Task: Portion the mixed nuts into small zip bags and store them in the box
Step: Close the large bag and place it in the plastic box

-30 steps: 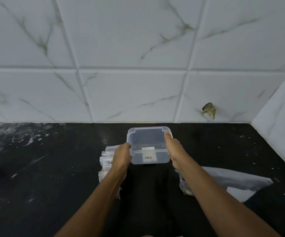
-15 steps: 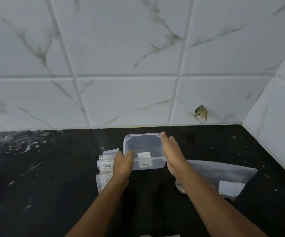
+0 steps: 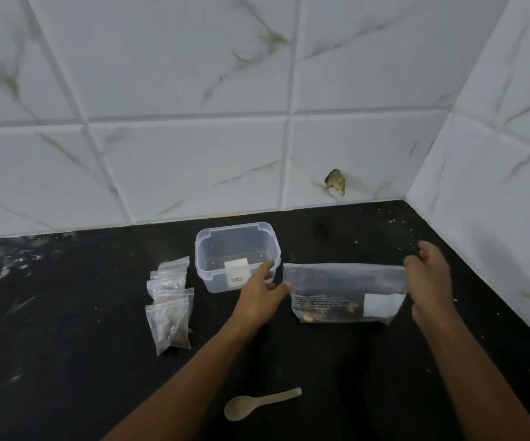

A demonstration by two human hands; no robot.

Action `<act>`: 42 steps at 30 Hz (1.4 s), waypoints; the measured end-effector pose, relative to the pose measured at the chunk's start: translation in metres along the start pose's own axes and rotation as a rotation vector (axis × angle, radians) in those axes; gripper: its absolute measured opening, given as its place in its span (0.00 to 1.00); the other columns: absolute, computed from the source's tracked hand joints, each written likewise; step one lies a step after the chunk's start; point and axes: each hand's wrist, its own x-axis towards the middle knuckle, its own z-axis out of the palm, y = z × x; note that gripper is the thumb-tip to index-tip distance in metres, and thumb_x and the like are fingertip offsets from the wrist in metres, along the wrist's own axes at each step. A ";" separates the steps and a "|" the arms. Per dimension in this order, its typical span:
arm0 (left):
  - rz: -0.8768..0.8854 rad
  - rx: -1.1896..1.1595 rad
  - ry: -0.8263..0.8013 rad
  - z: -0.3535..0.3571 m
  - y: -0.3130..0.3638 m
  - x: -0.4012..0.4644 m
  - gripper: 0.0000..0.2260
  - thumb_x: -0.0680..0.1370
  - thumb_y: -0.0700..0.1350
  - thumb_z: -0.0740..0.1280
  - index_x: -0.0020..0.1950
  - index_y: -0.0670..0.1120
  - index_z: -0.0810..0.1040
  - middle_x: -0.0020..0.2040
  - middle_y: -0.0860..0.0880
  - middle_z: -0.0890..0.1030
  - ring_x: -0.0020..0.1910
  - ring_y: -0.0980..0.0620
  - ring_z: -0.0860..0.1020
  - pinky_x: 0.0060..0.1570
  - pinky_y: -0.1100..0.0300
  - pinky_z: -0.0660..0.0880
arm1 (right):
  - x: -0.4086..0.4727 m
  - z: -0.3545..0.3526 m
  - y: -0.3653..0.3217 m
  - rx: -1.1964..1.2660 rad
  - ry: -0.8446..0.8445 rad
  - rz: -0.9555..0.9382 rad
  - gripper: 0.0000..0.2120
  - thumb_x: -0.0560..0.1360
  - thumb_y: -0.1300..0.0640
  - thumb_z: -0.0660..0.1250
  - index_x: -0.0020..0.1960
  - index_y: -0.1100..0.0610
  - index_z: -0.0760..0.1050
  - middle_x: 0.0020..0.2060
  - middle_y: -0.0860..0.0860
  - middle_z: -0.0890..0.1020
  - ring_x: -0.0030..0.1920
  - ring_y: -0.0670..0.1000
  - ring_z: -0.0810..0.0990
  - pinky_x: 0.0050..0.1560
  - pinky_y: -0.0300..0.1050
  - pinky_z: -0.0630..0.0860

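Note:
A clear plastic box [image 3: 237, 249] stands open and empty near the back wall on the black counter [image 3: 66, 361]. Left of it lie several small zip bags [image 3: 170, 305] filled with nuts, overlapping in a row. A large clear nut bag [image 3: 346, 292] with a white label is held upright between my hands, a few nuts at its bottom. My left hand [image 3: 259, 296] pinches its left edge, just in front of the box. My right hand [image 3: 430, 278] grips its top right corner.
A pale wooden spoon [image 3: 257, 405] lies on the counter near me. White marble-look tiled walls [image 3: 193, 138] close the back and right side, forming a corner. A chipped spot [image 3: 335, 181] marks the back wall. Crumbs dot the counter at right.
Both hands have left the box, which now rests on the counter. They moved right and took hold of the large nut bag, lifting it upright. The camera tilted down, revealing the spoon.

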 end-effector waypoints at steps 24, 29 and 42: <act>-0.207 -0.250 0.013 0.040 -0.011 0.029 0.06 0.82 0.42 0.63 0.57 0.47 0.78 0.52 0.46 0.82 0.54 0.46 0.82 0.59 0.44 0.79 | 0.039 -0.013 0.084 -0.005 -0.255 0.264 0.16 0.77 0.65 0.65 0.63 0.56 0.74 0.57 0.54 0.78 0.58 0.54 0.77 0.60 0.54 0.76; -0.183 -0.280 0.004 0.040 -0.002 0.027 0.09 0.82 0.42 0.63 0.61 0.45 0.77 0.53 0.46 0.82 0.51 0.48 0.83 0.53 0.50 0.81 | 0.044 -0.015 0.087 -0.104 -0.181 0.215 0.15 0.78 0.59 0.65 0.64 0.56 0.73 0.54 0.54 0.78 0.54 0.53 0.78 0.59 0.54 0.77; 0.133 -0.256 0.224 -0.068 0.066 0.018 0.06 0.82 0.42 0.64 0.50 0.43 0.79 0.45 0.46 0.84 0.45 0.49 0.84 0.49 0.55 0.80 | 0.029 0.024 -0.041 0.021 -0.286 -0.250 0.08 0.79 0.59 0.64 0.58 0.56 0.74 0.54 0.51 0.79 0.53 0.52 0.80 0.46 0.47 0.83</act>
